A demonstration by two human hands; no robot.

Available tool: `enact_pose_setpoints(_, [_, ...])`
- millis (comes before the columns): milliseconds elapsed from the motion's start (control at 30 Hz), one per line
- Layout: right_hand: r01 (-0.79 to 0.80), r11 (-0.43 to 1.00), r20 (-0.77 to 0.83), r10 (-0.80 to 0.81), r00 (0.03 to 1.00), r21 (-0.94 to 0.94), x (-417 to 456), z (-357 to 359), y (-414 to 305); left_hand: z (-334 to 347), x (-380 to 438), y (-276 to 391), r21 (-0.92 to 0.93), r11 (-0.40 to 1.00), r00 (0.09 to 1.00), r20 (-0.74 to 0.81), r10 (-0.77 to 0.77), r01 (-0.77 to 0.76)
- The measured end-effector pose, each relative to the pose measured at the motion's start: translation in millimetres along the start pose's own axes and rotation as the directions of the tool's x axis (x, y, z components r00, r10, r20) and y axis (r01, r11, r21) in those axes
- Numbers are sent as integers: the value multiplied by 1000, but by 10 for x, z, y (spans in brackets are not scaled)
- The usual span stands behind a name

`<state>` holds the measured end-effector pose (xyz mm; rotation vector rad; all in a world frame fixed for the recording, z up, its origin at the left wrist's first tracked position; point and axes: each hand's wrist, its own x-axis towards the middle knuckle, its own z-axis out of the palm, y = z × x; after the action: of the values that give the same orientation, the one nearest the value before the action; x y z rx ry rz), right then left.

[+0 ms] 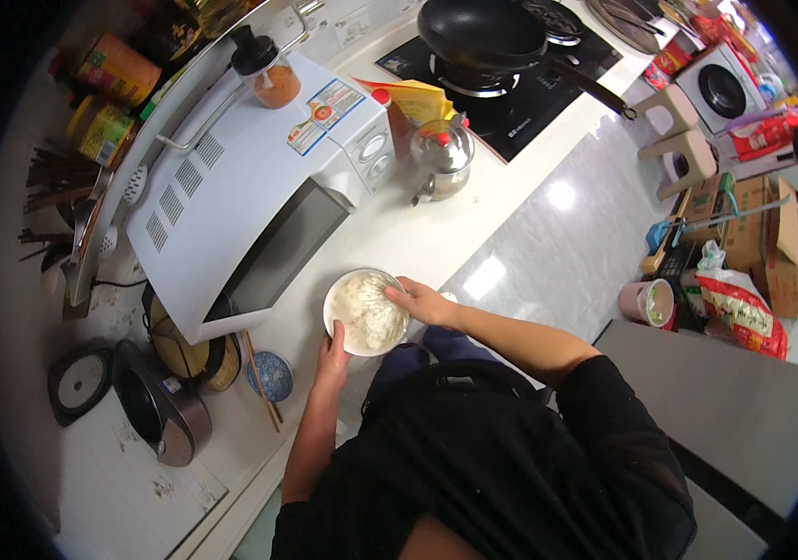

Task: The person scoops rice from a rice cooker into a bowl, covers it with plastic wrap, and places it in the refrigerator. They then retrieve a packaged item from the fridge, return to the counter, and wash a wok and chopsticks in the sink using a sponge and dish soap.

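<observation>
A white bowl is in front of my body at the counter's front edge. A pale, lumpy substance that looks like flour or dough fills much of it. My left hand grips the rim on the near left side, thumb over the edge. My right hand clasps the opposite side, its thumb lying over the rim and its fingers hidden behind the bowl. Whether the bowl rests on the counter or is held just above it, I cannot tell.
A white microwave with a spice jar on top stands left. Behind the bowl are a metal kettle and a wok on a gas hob. Chopsticks, a blue patterned bowl and a rice cooker sit lower left.
</observation>
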<state>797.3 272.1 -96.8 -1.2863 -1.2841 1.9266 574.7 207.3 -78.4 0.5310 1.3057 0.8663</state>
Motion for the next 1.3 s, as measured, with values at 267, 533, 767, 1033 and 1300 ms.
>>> enact_pose_setpoints(267, [39,999,-238,-41,970,-14,-1062,10,-373,190,-148,284,-62,974,913,365,-179,216])
enact_pose_setpoints(533, [232,973,-709,-170,684,-9,-2266,-62,31,929,-175,419,182,934,696,626,-352,309])
enact_pose_setpoints(767, [-570,723,-919,-262,296,-390,-4214,-445,519,2104,-599,320,382,891,468,759,-454,246])
enact_pose_setpoints(1033, [-967,-246,-996,29,-80,71,-6777,-1110,941,3550,-1169,-410,577,798,261,754,-603,178])
enact_pose_setpoints(1300, [-894,-397,-949,139,-283,208,-7472,-1616,1070,4640,-1504,-784,742,669,24,669,-743,50])
